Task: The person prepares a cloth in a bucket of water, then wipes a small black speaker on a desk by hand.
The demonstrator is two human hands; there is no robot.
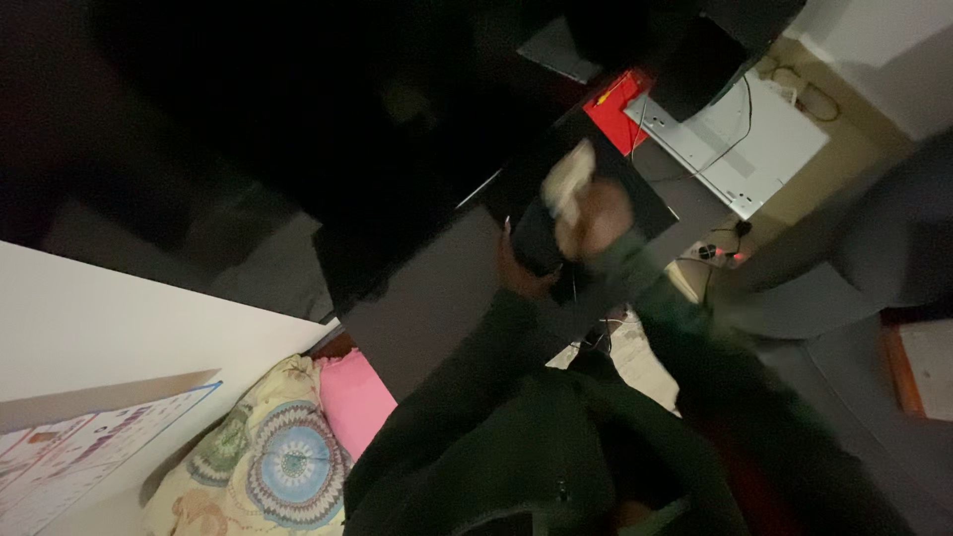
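My left hand (516, 273) holds a small dark flat object (536, 238), like a phone or case, over a dark desk (427, 298). My right hand (596, 218) is blurred and presses a pale cloth (568, 177) against the top of that object. Both arms wear dark green sleeves. The picture is tilted and dim, so fine detail on the object is hidden.
A large black screen (377, 129) fills the upper middle. A red box (615, 104) and a white flat device (754, 139) with cables lie at the upper right. A patterned cushion (268, 457) and a pink one (352, 397) sit lower left, by a white wall (109, 328).
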